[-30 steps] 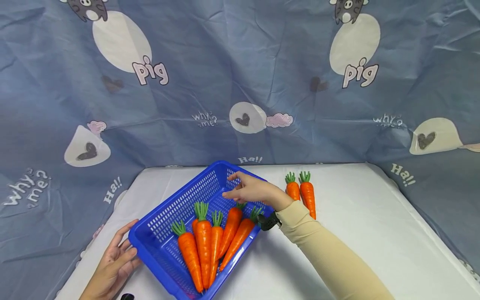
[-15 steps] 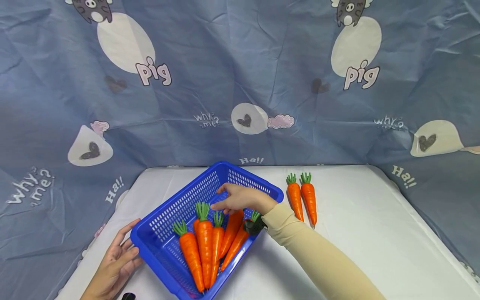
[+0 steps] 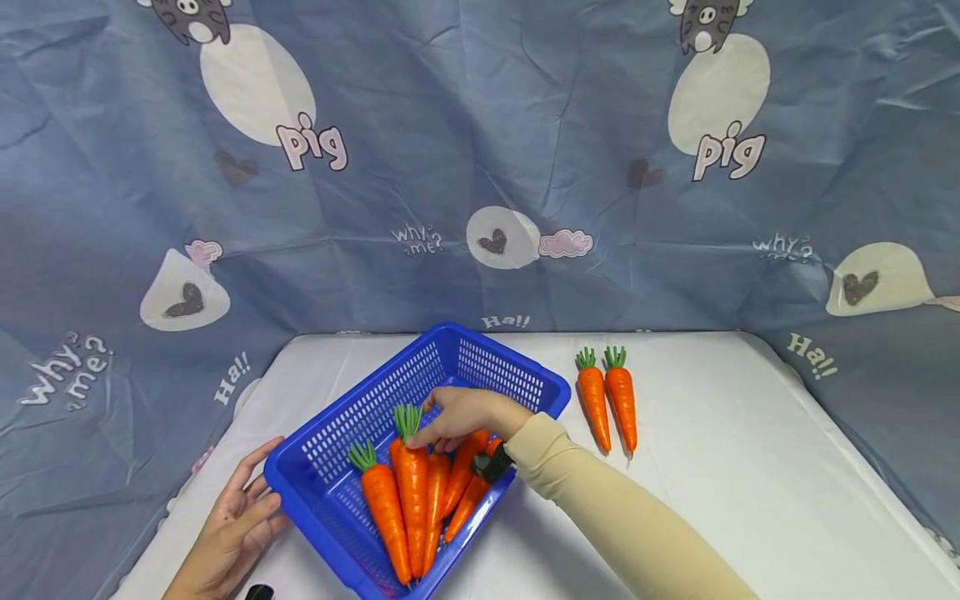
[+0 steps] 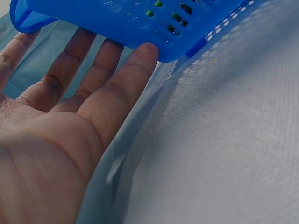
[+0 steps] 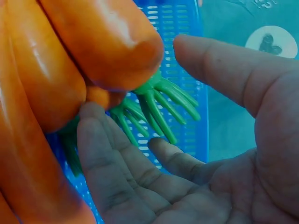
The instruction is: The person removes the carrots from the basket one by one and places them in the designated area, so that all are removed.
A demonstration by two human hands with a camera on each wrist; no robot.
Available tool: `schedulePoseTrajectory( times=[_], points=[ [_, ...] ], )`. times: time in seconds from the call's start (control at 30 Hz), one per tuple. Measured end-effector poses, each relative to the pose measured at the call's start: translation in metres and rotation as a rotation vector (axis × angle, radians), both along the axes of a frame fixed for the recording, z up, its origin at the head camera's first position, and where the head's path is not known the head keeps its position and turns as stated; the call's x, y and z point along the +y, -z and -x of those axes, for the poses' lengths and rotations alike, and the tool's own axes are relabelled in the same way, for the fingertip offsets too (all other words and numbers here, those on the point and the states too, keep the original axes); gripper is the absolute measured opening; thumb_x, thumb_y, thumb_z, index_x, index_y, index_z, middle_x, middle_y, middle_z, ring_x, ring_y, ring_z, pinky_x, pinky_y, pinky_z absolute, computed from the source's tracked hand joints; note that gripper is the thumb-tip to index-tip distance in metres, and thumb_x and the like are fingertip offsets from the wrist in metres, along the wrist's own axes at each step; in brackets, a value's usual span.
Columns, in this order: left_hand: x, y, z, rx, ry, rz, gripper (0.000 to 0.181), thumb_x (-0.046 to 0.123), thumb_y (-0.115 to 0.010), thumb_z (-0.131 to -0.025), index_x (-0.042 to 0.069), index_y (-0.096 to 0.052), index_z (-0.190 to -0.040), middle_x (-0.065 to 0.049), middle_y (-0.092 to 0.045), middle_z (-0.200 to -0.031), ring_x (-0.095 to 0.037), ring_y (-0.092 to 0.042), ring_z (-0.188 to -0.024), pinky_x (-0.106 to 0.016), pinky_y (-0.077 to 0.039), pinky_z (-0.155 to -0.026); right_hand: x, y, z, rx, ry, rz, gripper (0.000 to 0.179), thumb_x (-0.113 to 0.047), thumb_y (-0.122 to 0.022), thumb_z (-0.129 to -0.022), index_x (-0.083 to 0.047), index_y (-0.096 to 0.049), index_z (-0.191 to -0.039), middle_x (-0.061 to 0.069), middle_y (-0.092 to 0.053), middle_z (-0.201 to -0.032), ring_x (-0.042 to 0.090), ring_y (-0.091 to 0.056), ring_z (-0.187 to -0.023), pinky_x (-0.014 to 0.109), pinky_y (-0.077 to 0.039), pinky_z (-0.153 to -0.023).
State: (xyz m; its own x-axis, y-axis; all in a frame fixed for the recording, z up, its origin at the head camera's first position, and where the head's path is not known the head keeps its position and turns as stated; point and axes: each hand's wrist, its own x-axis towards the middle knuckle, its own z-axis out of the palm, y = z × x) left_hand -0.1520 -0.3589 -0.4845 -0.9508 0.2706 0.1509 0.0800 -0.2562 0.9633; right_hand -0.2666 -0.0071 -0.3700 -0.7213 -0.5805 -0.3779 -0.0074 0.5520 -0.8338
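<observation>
A blue plastic basket (image 3: 315,533) stands slantwise on the table with several orange carrots in it. My left hand (image 3: 234,521) is at its near left corner, fingers extended; in the left wrist view the thumb (image 4: 135,65) touches the basket wall. My right hand (image 3: 461,417) reaches inside, over the green-topped carrots. Its thumb and fingers spread about the top end of one large carrot (image 3: 412,500). In the right wrist view a gap shows between the thumb (image 5: 205,56) and that carrot (image 5: 112,42), while the fingertips lie beside the neighbouring carrot (image 5: 42,79). Another carrot (image 3: 386,517) lies to the left.
Two carrots (image 3: 594,404) lie side by side on the white tabletop (image 3: 720,467), right of the basket. A blue patterned cloth (image 3: 420,108) hangs behind the table and along its sides. Near the bottom edge, a small black object (image 3: 259,592) shows by my left wrist.
My right hand has moved down and toward the left, from above the basket's far part to the large carrot's top. My left hand stays at the corner. The two outside carrots are now fully uncovered.
</observation>
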Motion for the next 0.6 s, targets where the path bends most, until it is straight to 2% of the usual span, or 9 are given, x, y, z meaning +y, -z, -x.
schedulePoseTrajectory(
  times=[0.13, 0.33, 0.47, 0.6],
  points=[
    [-0.0002, -0.0002, -0.0004, 0.014, 0.015, -0.007, 0.066, -0.003, -0.038, -0.112, 0.032, -0.028, -0.168, 0.008, -0.062, -0.151, -0.012, -0.067, -0.133, -0.036, -0.063, -0.101, -0.0032, 0.0041, -0.0005, -0.004, -0.02, 0.008, 0.05, -0.021, -0.084, -0.094, 0.006, -0.057, -0.126, 0.01, -0.073, -0.088, 0.018, -0.069, -0.077, 0.036, -0.067, -0.084],
    [-0.0001, 0.0002, -0.0002, 0.018, 0.017, -0.017, 0.066, -0.004, -0.038, -0.112, 0.03, -0.028, -0.168, 0.007, -0.062, -0.152, -0.013, -0.066, -0.134, -0.037, -0.063, -0.101, -0.0063, 0.0052, -0.0016, 0.032, -0.065, -0.032, 0.028, -0.023, -0.086, -0.092, -0.003, -0.067, -0.095, 0.004, -0.072, -0.08, 0.014, -0.069, -0.074, 0.033, -0.066, -0.082],
    [0.0009, -0.0006, -0.0001, 0.007, -0.003, 0.003, 0.066, -0.003, -0.04, -0.112, 0.031, -0.027, -0.168, 0.008, -0.063, -0.151, -0.013, -0.067, -0.133, -0.037, -0.063, -0.101, -0.008, 0.0058, -0.0031, 0.059, -0.084, -0.067, 0.029, -0.026, -0.088, -0.091, -0.008, -0.069, -0.078, 0.002, -0.07, -0.074, 0.012, -0.067, -0.07, 0.032, -0.066, -0.079],
    [0.002, -0.0015, -0.0009, -0.006, -0.016, 0.022, 0.067, -0.003, -0.039, -0.112, 0.032, -0.027, -0.168, 0.01, -0.063, -0.15, -0.011, -0.067, -0.132, -0.036, -0.063, -0.101, -0.0094, 0.0068, -0.0046, 0.081, -0.109, -0.091, 0.04, -0.028, -0.089, -0.09, -0.015, -0.06, -0.065, -0.002, -0.063, -0.069, 0.011, -0.064, -0.068, 0.026, -0.064, -0.074]
  ],
)
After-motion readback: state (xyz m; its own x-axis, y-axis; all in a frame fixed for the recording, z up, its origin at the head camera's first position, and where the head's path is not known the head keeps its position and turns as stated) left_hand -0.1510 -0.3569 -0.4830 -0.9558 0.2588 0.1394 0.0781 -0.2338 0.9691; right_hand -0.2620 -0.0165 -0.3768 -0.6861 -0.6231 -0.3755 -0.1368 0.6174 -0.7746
